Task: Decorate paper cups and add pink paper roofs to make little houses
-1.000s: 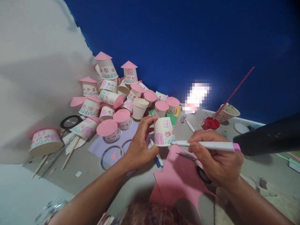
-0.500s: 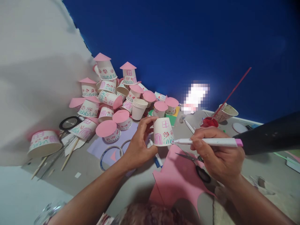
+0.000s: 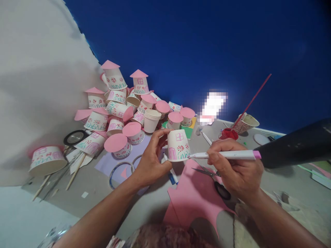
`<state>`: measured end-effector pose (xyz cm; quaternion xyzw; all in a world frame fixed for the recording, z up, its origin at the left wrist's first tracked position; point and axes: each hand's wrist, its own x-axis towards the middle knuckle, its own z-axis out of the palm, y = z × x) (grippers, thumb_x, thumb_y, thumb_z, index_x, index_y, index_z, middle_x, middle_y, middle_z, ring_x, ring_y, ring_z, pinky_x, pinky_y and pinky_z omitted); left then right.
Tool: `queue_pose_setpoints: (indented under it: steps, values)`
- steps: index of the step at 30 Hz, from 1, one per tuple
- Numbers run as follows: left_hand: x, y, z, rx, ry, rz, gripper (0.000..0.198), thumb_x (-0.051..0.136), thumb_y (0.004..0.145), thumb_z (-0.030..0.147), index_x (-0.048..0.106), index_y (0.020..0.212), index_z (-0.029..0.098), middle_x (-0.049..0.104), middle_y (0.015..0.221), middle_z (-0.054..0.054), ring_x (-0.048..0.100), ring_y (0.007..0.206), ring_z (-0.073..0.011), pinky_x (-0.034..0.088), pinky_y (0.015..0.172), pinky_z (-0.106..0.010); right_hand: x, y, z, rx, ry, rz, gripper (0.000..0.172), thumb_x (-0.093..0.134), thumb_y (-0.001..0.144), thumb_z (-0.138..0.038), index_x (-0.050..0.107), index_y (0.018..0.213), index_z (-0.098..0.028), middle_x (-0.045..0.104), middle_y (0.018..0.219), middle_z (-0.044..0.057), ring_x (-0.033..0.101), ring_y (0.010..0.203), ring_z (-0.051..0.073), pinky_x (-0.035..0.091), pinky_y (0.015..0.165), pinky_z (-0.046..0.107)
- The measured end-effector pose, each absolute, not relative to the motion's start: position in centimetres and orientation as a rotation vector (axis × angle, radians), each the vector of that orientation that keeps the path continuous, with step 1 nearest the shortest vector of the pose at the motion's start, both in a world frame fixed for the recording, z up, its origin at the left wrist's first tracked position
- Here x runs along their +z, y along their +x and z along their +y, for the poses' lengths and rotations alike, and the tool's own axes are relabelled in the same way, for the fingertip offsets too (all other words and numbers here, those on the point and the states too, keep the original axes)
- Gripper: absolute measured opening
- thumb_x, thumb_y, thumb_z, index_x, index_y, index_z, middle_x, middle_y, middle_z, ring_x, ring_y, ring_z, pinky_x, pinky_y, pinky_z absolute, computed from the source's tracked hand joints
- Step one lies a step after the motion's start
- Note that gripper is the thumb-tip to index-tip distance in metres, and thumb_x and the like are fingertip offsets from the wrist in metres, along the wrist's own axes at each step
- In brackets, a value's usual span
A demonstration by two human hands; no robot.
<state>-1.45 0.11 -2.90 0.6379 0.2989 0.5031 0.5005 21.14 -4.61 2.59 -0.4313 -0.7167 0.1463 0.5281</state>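
Note:
My left hand (image 3: 154,160) grips an upside-down white paper cup (image 3: 184,141) from its left side. The cup carries a purple window and door, red flowers and green strokes along its rim. A white marker (image 3: 232,155) with a pink end is pinched in my right hand (image 3: 236,170); its tip meets the cup's lower right edge. Below the cup lie a second marker with a blue part (image 3: 172,179) and a cut sheet of pink paper (image 3: 191,196). Black-handled scissors (image 3: 221,190) rest on that paper, partly covered by my right hand.
Many decorated cups with pink paper roofs (image 3: 115,142) pile up at the left, around a stack of plain cups (image 3: 152,120). Tape rings (image 3: 110,179) lie on purple paper (image 3: 102,165). At the right stand a patterned cup (image 3: 247,123), a red pot (image 3: 229,134) and a dark cylinder (image 3: 294,144).
The whole view has shifted slightly left. The marker still touches the cup near its rim, and the green strokes there look a little fuller at the right.

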Motion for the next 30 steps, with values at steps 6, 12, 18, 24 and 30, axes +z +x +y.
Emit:
queue_pose_setpoints:
  steps: [6,12,18,24,30]
  values:
    - [-2.62,-1.3,-0.02,1.208,1.507,0.735,0.079,0.063,0.066,-0.002,0.05,0.137,0.029,0.053,0.147,-0.008,0.053,0.142,-0.0299,0.04,0.123,-0.05,2.97,20.88,-4.65,0.352,-1.026,-1.72,0.014,0.065,0.096,-0.016,0.067,0.083,-0.022,0.068,0.072,-0.005,0.063,0.059,0.009,0.049,0.054,0.018]
    - [-2.62,-1.37,-0.09,1.185,1.468,0.731,0.081,0.062,0.063,-0.002,0.05,0.136,0.031,0.053,0.145,-0.006,0.057,0.137,-0.0277,0.044,0.118,-0.045,3.18,20.96,-4.71,0.379,-1.045,-1.714,0.016,0.065,0.096,-0.015,0.066,0.082,-0.023,0.066,0.071,-0.006,0.06,0.056,0.007,0.047,0.053,0.017]
    - [-2.9,-1.5,0.16,1.208,1.476,0.708,0.081,0.062,0.064,-0.003,0.051,0.136,0.033,0.053,0.142,-0.003,0.058,0.132,-0.0235,0.043,0.116,-0.041,2.85,21.53,-4.8,0.35,-1.067,-1.642,0.015,0.065,0.097,-0.017,0.069,0.085,-0.024,0.066,0.072,-0.005,0.062,0.06,0.009,0.049,0.055,0.019]
    - [-2.9,-1.45,0.29,1.201,1.445,0.71,0.079,0.065,0.065,-0.001,0.05,0.135,0.032,0.052,0.143,-0.005,0.059,0.128,-0.0242,0.048,0.109,-0.041,3.08,21.59,-4.61,0.332,-1.051,-1.658,0.014,0.065,0.096,-0.016,0.069,0.084,-0.023,0.066,0.071,-0.004,0.062,0.06,0.011,0.049,0.055,0.022]
    - [-2.77,-1.37,0.25,1.208,1.454,0.709,0.076,0.069,0.067,0.002,0.051,0.135,0.031,0.053,0.144,-0.007,0.059,0.13,-0.026,0.049,0.11,-0.042,3.11,21.38,-4.81,0.348,-1.031,-1.67,0.014,0.065,0.095,-0.015,0.068,0.084,-0.023,0.068,0.073,-0.003,0.064,0.061,0.011,0.051,0.056,0.022]
